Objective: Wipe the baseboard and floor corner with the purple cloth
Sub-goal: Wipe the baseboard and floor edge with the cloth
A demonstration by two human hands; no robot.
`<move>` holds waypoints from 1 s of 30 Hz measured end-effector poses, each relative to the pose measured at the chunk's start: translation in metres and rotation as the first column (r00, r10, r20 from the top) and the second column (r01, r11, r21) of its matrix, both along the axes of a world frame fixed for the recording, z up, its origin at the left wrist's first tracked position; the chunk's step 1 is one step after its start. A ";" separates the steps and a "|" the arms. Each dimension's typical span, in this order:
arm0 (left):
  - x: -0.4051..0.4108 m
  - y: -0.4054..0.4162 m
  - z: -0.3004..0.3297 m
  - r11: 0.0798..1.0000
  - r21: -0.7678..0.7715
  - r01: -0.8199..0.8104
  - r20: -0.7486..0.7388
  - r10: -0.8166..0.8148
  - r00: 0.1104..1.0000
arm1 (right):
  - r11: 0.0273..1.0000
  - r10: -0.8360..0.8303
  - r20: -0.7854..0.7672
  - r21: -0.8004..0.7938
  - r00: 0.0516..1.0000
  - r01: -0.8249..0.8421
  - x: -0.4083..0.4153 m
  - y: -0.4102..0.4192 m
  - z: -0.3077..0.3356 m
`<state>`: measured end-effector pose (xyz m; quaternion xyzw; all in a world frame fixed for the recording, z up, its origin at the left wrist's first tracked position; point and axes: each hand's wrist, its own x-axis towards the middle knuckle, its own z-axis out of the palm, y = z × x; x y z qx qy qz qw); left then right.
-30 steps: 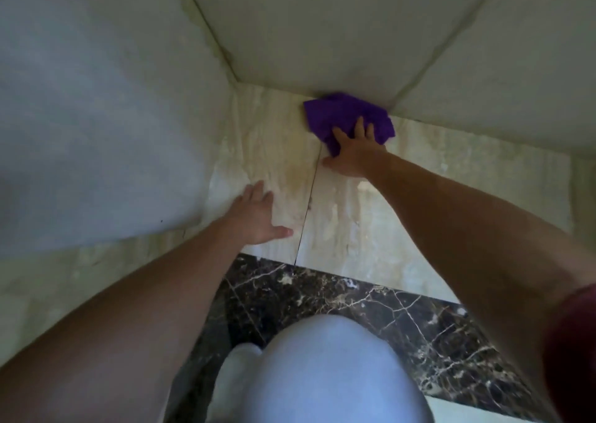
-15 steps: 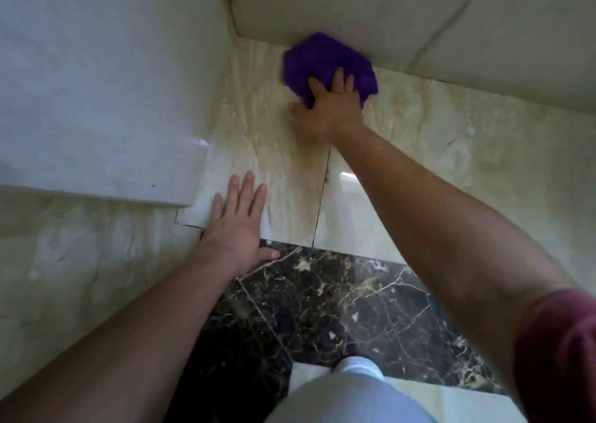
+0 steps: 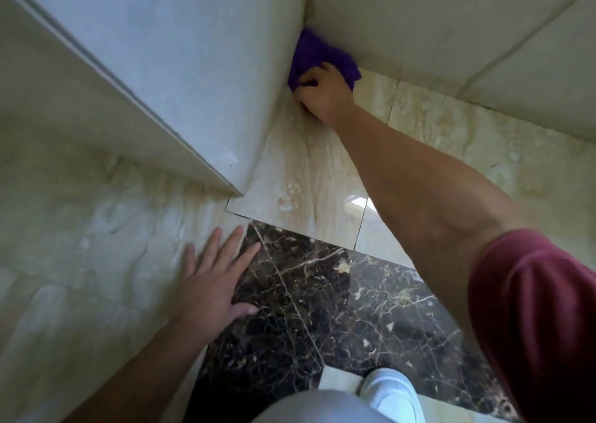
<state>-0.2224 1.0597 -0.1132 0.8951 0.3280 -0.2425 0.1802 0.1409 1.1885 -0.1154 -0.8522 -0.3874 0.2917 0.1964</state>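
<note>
Kneeling over glossy cream marble floor tiles (image 3: 309,177) bordered by dark brown veined stone (image 3: 338,309), bracing on a left hand (image 3: 209,280) spread flat with fingers apart, empty. Reaching a right hand (image 3: 322,97) deep into the corner, fist clamped on the crumpled purple cloth (image 3: 317,56), pressing it where pale grey wall panels (image 3: 193,68) meet the floor. Risking, by the look of it, a slipped brace on the polished stone under forward weight, or a bunched cloth skating past the seam and leaving grime. Hiding much of the cloth and the corner joint behind the fist; showing no distinct baseboard; cropping the maroon sleeve (image 3: 541,319), grey-clad knee (image 3: 316,406) and white shoe (image 3: 390,390).
</note>
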 end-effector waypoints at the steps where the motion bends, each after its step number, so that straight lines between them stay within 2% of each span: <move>1: 0.001 0.001 0.001 1.000 -0.018 -0.010 0.013 0.010 1.000 | 1.000 0.022 -0.009 0.016 1.000 -0.021 -0.001 -0.004 0.000; 4: 0.002 -0.001 0.003 0.997 -0.073 -0.033 0.004 0.033 0.999 | 0.996 0.083 0.007 0.041 0.997 -0.083 -0.001 -0.010 0.005; 8: 0.005 0.002 0.004 0.999 -0.040 -0.020 -0.013 0.020 1.000 | 1.000 0.004 0.018 0.022 1.000 -0.004 0.001 0.005 0.005; 11: 0.005 0.003 0.005 0.998 -0.067 -0.015 -0.011 0.014 1.000 | 0.999 0.007 0.093 -0.039 0.996 -0.004 -0.017 0.008 0.003; 20: 0.000 0.006 0.001 0.996 -0.092 -0.011 0.027 0.013 1.000 | 0.973 0.226 0.135 -0.083 0.965 -0.216 -0.074 -0.064 -0.006; 25: -0.001 0.007 0.008 0.986 -0.143 -0.090 0.080 0.102 0.992 | 0.955 0.285 0.183 -0.133 0.941 -0.264 -0.112 -0.095 -0.001; 27: -0.007 0.015 0.015 0.987 -0.125 -0.102 0.111 0.116 0.987 | 0.951 0.296 0.200 -0.149 0.934 -0.270 -0.124 -0.105 0.001; 30: -0.043 0.030 0.022 0.994 0.012 -0.113 0.089 0.111 0.990 | 0.968 0.233 0.171 -0.138 0.957 -0.211 -0.150 -0.115 0.006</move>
